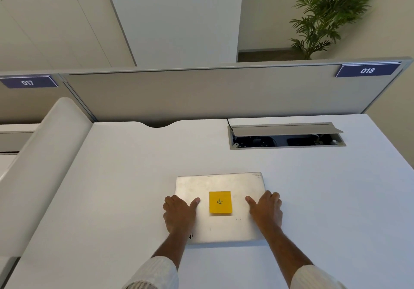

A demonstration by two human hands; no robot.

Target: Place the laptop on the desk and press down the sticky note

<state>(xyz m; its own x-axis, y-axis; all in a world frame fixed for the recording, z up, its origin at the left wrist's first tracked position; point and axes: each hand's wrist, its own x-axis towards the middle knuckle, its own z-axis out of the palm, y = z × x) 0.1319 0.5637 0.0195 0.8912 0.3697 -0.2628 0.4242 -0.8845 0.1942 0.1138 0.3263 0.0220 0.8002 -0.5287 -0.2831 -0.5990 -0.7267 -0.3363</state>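
A white desk fills the lower 2 thirds of the frame, backed by a grey partition across the middle that carries 2 blue number plates, 017 at the left edge and 018 at upper right. A potted plant stands in the upper right corner, and an open cable hatch is sunk into the desk right of centre. The closed silver laptop lies flat on the desk in the lower centre of the frame, so the placing step looks done. The left hand grips its left edge and the right hand its right edge; on each, the thumb lies on the lid and the fingers curl over the side, though whether they reach underneath cannot be told. A yellow sticky note with 1 handwritten mark sits at the lid's centre, between the 2 thumbs and touching neither; its near edge seems slightly lifted, judging by a thin shadow. The laptop should handle as rigid, moderately heavy and smooth, best held by both side edges as here. The note is thin, light paper that creases easily; a flat fingertip pressed along its adhesive strip would likely seat it.
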